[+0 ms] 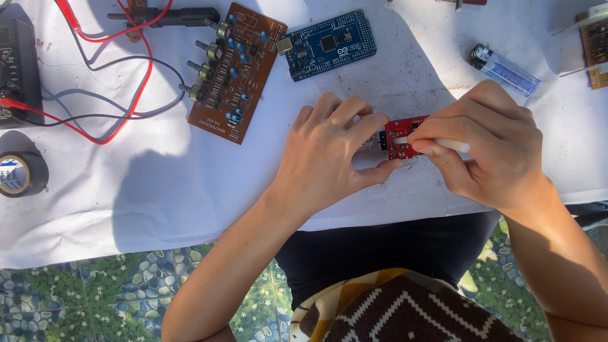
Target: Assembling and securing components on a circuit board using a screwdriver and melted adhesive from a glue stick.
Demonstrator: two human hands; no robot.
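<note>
While gripped — red board point(401, 137).

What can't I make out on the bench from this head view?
- Small red board: mostly covered by the left hand and right hand.
- White tool: its tip hidden by the right-hand fingers.
- Black meter: cut off at the left edge.
- Brown board: cut off at the right edge.

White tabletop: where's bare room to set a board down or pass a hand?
Bare white cloth lies between the black tape roll, the brown circuit board and the left hand. A smaller patch sits between the blue microcontroller board and the lighter. Crowded: the far-left red and black wires, and around the red module under the right hand.
</note>
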